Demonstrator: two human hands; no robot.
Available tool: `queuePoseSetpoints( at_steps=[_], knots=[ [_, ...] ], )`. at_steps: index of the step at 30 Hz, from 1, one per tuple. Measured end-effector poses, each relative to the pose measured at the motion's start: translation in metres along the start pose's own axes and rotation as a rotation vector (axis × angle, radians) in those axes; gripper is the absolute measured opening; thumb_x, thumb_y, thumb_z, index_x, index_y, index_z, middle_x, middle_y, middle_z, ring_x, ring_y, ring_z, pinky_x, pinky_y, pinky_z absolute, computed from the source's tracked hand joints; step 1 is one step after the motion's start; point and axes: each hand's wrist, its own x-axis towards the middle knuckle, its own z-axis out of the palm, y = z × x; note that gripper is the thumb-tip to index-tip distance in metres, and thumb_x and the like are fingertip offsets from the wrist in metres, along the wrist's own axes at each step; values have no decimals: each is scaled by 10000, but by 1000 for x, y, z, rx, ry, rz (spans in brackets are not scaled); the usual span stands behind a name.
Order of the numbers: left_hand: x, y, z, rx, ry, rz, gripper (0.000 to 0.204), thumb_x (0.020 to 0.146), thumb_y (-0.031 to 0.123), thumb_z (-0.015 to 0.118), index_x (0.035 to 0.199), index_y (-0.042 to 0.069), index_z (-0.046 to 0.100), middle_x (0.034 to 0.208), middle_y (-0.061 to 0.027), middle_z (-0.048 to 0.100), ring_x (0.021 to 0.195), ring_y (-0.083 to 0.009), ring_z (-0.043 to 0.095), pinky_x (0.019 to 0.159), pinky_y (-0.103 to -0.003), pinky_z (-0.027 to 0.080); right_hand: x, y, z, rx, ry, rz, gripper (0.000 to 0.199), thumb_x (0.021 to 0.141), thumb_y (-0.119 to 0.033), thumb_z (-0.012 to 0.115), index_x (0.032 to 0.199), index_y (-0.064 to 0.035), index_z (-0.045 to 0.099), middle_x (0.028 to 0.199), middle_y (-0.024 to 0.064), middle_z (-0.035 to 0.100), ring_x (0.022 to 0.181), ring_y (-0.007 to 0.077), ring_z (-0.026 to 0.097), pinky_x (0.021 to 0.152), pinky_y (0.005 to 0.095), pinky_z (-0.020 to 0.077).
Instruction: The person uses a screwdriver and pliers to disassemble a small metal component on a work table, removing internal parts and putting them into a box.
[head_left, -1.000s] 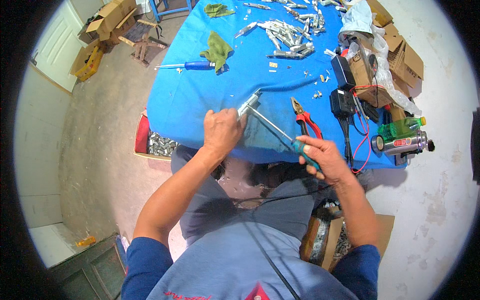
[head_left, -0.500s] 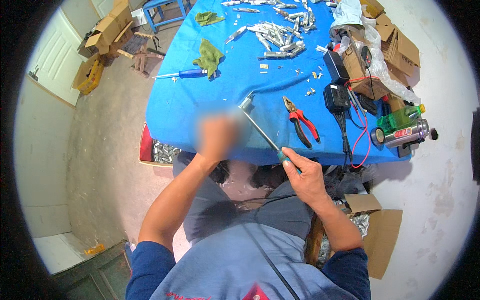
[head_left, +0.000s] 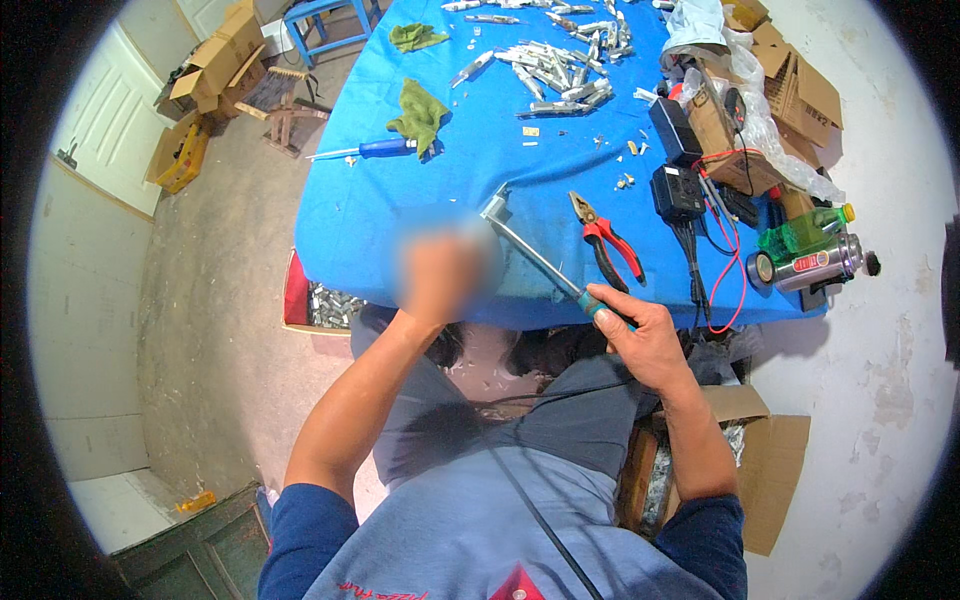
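The right hand (head_left: 640, 335) is curled in a fist around the teal handle of a long screwdriver (head_left: 545, 265), forearm running up from the lower edge, elbow bent. The shaft slants up and left over the blue table (head_left: 400, 210), its tip at a small metal part (head_left: 495, 207). The left hand (head_left: 440, 270) is blurred just beside that part; whether it pinches anything cannot be told. Red-handled pliers (head_left: 605, 240) lie near the shaft.

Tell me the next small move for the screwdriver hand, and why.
Probably steady the left hand first, then keep driving: the right hand grips the screwdriver with its tip at the small metal part, but the left hand is blurred.
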Motion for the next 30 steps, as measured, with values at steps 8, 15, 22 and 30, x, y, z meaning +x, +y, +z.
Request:
queuePoseSetpoints(
  at_steps=[8,15,22,30],
  knots=[
    [6,11,-12,218,-143,16,98,835,180,652,883,95,644,776,-101,594,688,-262,572,604,-420,443,3,3,0,107,-58,89,349,979,-166,617,1304,-39,642,832,3,630,637,44,533,581,223,477],
    [1,0,-3,153,-35,71,52,803,110,664,816,60,661,718,-123,614,612,-288,593,540,-421,455,7,-11,-8,311,-190,196,411,955,-141,619,1353,-44,598,902,25,637,670,74,585,551,222,482],
    [3,4,-3,198,-65,53,103,819,139,671,760,58,648,689,-133,615,590,-302,587,554,-426,449,4,14,-4,753,-220,338,476,947,-134,625,1404,-37,531,972,88,648,655,91,604,428,185,441],
    [0,-11,17,191,65,-63,342,859,291,706,644,53,587,653,-168,640,580,-368,594,629,-451,408,11,14,-5,794,-232,381,421,983,-145,573,1389,-41,531,961,122,662,557,98,585,356,167,386]
  ],
)
